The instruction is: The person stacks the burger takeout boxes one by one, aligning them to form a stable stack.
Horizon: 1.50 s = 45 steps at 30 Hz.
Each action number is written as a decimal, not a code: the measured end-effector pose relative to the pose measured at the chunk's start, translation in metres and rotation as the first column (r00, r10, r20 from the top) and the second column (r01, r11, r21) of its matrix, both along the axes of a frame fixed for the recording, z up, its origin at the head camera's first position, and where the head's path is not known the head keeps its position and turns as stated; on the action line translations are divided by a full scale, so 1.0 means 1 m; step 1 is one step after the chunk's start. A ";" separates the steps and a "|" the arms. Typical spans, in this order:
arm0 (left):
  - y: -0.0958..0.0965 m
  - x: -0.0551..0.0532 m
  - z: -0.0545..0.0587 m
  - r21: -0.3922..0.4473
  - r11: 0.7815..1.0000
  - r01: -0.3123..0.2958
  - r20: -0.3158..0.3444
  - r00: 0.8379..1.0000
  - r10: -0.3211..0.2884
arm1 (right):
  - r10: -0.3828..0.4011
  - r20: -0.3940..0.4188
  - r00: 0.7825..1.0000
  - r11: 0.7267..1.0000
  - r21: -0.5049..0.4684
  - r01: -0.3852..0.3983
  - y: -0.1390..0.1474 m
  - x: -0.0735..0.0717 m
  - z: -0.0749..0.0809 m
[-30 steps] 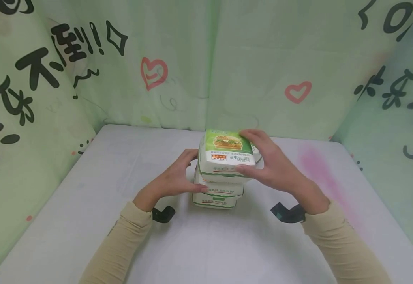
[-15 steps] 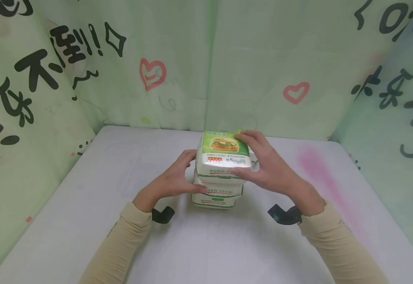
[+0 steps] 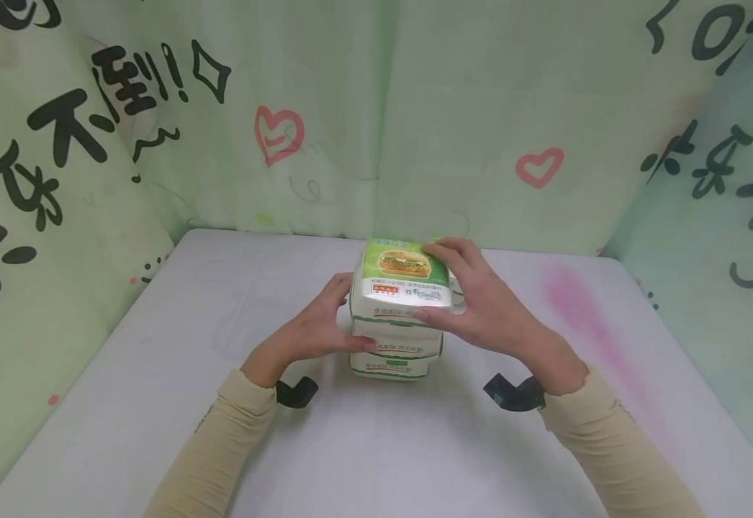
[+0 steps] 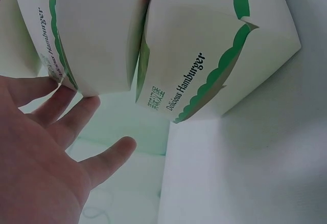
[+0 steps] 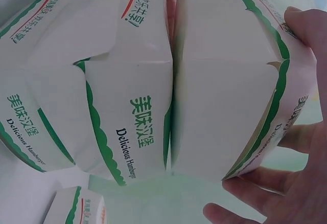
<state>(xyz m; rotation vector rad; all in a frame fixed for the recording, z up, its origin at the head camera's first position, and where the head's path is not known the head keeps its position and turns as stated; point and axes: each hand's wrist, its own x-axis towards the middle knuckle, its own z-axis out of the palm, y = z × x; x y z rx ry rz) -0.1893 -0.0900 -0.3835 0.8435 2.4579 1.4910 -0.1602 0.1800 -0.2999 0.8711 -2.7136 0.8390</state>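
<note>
Three white and green hamburger boxes are stacked in the head view. The top box has a burger picture on its lid, and my right hand holds it by its right side, thumb on the front. My left hand grips the middle box, thumb in front and fingers around the far left side. The bottom box rests on the table. In the right wrist view the top box sits right at the middle box, with a thin dark seam between them.
Behind the stack, to its right, another hamburger box stands, mostly hidden in the head view. The white-covered table has a pink patch at the right. Green curtains with writing and hearts enclose its back and sides.
My right hand has shifted the top box left, so it lies more squarely over the middle box. The left hand stays on the middle box.
</note>
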 end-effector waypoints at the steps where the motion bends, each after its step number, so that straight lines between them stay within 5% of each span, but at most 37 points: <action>1: 0.000 0.000 0.000 -0.002 1.000 -0.001 -0.001 1.000 0.001 | -0.004 -0.004 1.000 1.000 0.001 0.004 0.000 0.000 0.000; 17: -0.002 0.001 0.001 0.001 1.000 -0.001 0.000 1.000 0.001 | -0.016 -0.016 1.000 0.999 0.044 0.017 0.003 0.002 0.002; 25: -0.009 0.003 0.010 0.015 1.000 0.001 0.002 1.000 -0.001 | -0.022 -0.009 1.000 0.999 0.048 0.023 0.003 0.002 0.003; 34: -0.015 0.001 0.026 0.085 0.996 0.023 -0.087 0.996 -0.016 | -0.015 -0.011 1.000 0.999 0.050 0.015 0.004 0.002 0.003; 45: -0.006 0.000 0.030 0.089 0.996 0.014 -0.101 0.995 -0.005 | 0.002 0.004 1.000 1.000 0.027 -0.002 0.007 0.001 0.003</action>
